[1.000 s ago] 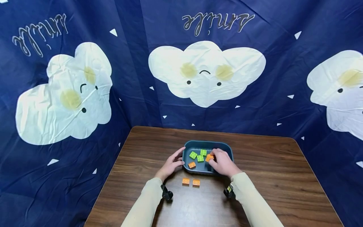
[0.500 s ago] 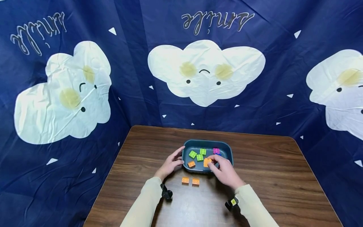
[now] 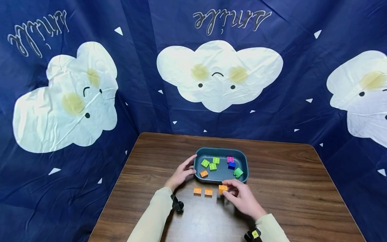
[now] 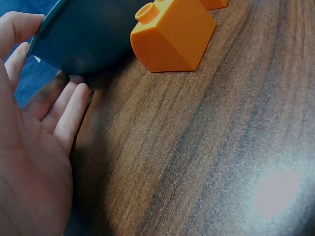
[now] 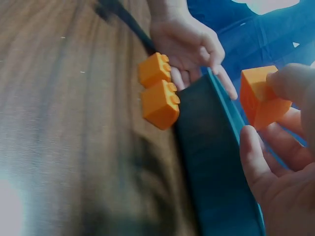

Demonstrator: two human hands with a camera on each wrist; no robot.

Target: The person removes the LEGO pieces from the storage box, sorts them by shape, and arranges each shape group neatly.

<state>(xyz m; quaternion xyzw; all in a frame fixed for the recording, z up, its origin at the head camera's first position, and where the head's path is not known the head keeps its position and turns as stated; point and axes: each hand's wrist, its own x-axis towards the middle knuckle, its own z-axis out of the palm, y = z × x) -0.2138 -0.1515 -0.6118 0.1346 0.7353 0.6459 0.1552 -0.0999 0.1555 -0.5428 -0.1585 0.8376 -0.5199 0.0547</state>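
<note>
In the head view my right hand (image 3: 243, 199) pinches an orange building brick (image 3: 222, 189) between thumb and fingers, just off the near side of a dark teal tray (image 3: 222, 149). The right wrist view shows this held brick (image 5: 261, 93) above the level of the tray wall (image 5: 211, 162). My left hand (image 3: 180, 174) rests against the tray's left end, its fingers extended and touching the rim and outer wall. Two orange bricks with sloped sides, one on the left (image 3: 197, 191) and one on the right (image 3: 208, 192), sit side by side on the table before the tray.
Inside the tray lie several lime green bricks (image 3: 213, 166), another orange brick (image 3: 204, 173), a pink brick (image 3: 230, 159), a blue brick (image 3: 231, 165) and a green brick (image 3: 238, 172). A blue cloud-print curtain (image 3: 145, 111) hangs behind the wooden table (image 3: 287, 174).
My right hand has lifted the orange brick out of the tray and brought it toward me, uncovering the pink, blue and green bricks. The left hand has stayed at the tray.
</note>
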